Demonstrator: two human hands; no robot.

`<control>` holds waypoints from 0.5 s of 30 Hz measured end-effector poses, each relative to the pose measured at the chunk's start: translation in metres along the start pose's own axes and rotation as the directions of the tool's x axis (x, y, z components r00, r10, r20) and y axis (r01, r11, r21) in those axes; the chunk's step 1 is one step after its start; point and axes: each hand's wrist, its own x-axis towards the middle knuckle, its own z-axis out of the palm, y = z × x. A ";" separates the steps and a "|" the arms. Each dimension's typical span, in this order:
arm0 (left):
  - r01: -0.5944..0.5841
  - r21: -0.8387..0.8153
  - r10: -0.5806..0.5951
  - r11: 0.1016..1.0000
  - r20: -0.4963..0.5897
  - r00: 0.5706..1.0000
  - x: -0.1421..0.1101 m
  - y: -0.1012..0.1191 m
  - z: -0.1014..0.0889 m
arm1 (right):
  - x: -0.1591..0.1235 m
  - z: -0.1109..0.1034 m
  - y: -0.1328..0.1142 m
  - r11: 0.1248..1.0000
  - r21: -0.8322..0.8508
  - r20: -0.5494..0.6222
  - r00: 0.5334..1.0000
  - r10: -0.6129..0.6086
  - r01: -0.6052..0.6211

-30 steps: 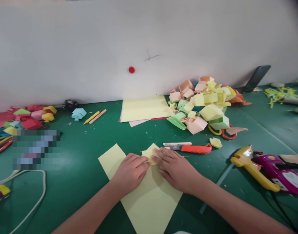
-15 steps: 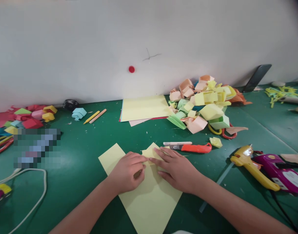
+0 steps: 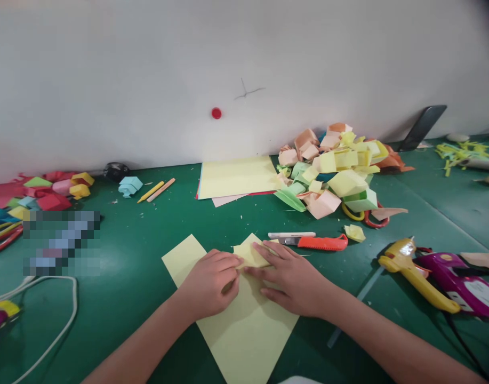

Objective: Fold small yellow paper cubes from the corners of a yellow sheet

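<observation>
A large pale yellow sheet of paper (image 3: 244, 341) lies turned cornerwise on the green table. On its upper part is a smaller piece of the same yellow paper (image 3: 251, 256), which looks folded. My left hand (image 3: 210, 282) is curled, with its fingertips pinched at the small piece's left edge. From the other side, my right hand (image 3: 290, 274) rests over the small piece, fingers stretched and apart, pressing on it. Both hands cover parts of the paper. Just beyond my right hand are a red utility knife (image 3: 322, 243) and a white pen (image 3: 291, 234).
A yellow glue gun (image 3: 418, 274) and a purple device (image 3: 460, 282) lie to the right. Folded paper boxes (image 3: 332, 165) are heaped at the back right, beside stacked paper sheets (image 3: 238, 178). Coloured paper shapes (image 3: 52, 194) and a white cable (image 3: 74, 304) are on the left.
My right index finger has shifted slightly down, so more of the small folded paper shows between the hands. Otherwise the hands stay in nearly the same place.
</observation>
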 end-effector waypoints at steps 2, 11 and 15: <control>0.010 0.011 -0.010 1.000 0.014 1.000 0.000 0.001 -0.001 | -0.001 -0.003 0.000 1.000 0.002 0.001 1.000 -0.008 0.008; 0.042 -0.005 -0.042 0.999 0.014 0.999 0.001 0.001 -0.001 | -0.009 -0.021 0.014 0.996 -0.060 -0.032 0.998 0.056 -0.058; 0.042 -0.007 -0.042 0.999 0.009 0.999 0.001 0.002 0.000 | -0.018 -0.027 0.024 0.992 -0.065 -0.026 0.994 0.108 -0.109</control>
